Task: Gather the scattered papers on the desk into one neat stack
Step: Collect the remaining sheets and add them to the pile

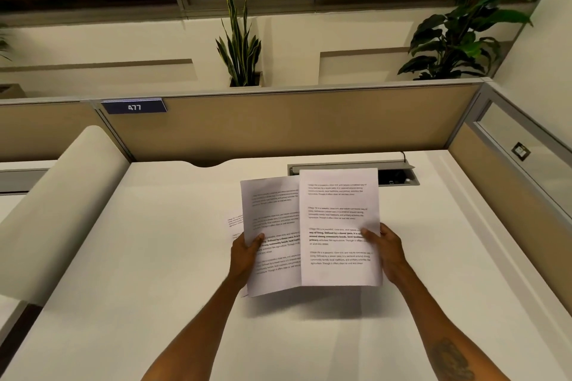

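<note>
Two printed white sheets are held up above the white desk (154, 257). My left hand (246, 257) grips the left sheet (272, 226) at its left edge, thumb on the front. My right hand (388, 252) pinches the right sheet (339, 213) at its right edge. The right sheet overlaps the left sheet's right side and sits a little higher. Behind the left sheet, a third printed sheet (234, 221) shows only as a narrow strip; whether it lies on the desk or is in my left hand is unclear.
A grey cable tray (399, 178) with an open flap is set into the desk behind the papers. Tan partition panels (278, 124) close off the back and right. A rounded white divider (62, 204) rises at the left. Potted plants stand beyond the partition.
</note>
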